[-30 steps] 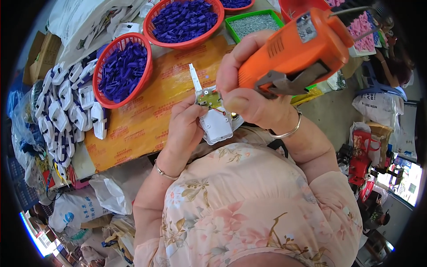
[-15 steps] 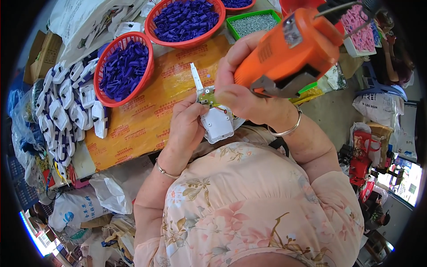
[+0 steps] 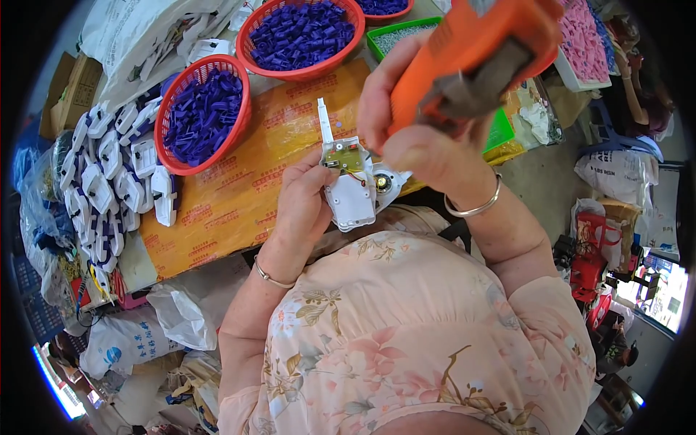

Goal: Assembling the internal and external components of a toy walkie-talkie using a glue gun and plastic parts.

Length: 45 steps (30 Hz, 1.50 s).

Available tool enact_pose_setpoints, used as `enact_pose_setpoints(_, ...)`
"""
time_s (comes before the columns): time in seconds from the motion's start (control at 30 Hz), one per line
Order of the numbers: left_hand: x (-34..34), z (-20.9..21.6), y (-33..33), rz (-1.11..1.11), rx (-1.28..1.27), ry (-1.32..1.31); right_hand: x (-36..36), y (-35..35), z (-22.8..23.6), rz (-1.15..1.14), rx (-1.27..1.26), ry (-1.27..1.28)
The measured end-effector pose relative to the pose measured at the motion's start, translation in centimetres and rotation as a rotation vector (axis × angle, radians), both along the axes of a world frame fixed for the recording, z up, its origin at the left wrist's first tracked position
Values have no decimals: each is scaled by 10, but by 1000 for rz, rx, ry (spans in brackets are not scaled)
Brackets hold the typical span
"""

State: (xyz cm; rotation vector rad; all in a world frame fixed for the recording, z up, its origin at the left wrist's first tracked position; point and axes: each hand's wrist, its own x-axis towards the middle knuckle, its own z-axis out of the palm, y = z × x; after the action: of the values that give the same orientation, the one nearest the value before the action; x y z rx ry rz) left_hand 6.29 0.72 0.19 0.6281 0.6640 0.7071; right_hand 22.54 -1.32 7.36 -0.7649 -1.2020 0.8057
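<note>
My left hand (image 3: 303,196) grips a white plastic housing (image 3: 351,201) close to my body. A green circuit board (image 3: 344,158) with thin wires sits in the housing's upper part, and a slim white arm sticks up from it. Beside the board, a round metal-centred part (image 3: 383,183) shows on the housing's right side. My right hand (image 3: 424,156) is wrapped round an orange electric screwdriver (image 3: 471,65), held up to the right of the housing and blurred by motion. The screwdriver's tip cannot be made out.
Red baskets of purple plastic parts (image 3: 301,36) (image 3: 203,116) stand at the back and left. A green tray (image 3: 391,43) holds small screws. White-and-purple assembled pieces (image 3: 109,181) are heaped at the left. Pink parts (image 3: 583,47) fill a box at the far right, near another person's arm (image 3: 636,98).
The screwdriver and my right hand have shifted right and up, off the circuit board. The board and the round part beside it now show more fully. My left hand keeps its hold.
</note>
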Motion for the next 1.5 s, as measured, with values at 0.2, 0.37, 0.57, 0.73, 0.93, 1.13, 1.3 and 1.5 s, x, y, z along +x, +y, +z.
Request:
enact_pose_setpoints(0.2, -6, -2, 2, -83, -61, 13, 34, -5, -14, -600, 406, -387)
enact_pose_setpoints(0.37, -5, -1, 0, -103, -38, -9, 16, -16, -38, -358, 84, -689)
enact_pose_setpoints(0.57, -8, -1, -2, -84, 84, 27, 3, -15, -58, -34, -245, -503)
enact_pose_setpoints(0.73, -8, 3, -2, -12, 264, 166, -2, -14, -62, -43, -249, -461)
enact_pose_setpoints(0.93, -6, 2, -1, 170, 821, 417, -12, -18, -63, -134, -142, -497)
enact_pose_setpoints(1.13, -12, 15, 1, 178, 1080, 707, -16, -19, -69, -135, -39, -589)
enact_pose_setpoints(1.3, -20, 25, 5, 116, 1201, 816, -20, -20, -69, -159, 72, -653)
enact_pose_setpoints(1.5, -29, 40, 14, -35, 1158, 892, -22, -22, -72, -134, 105, -689)
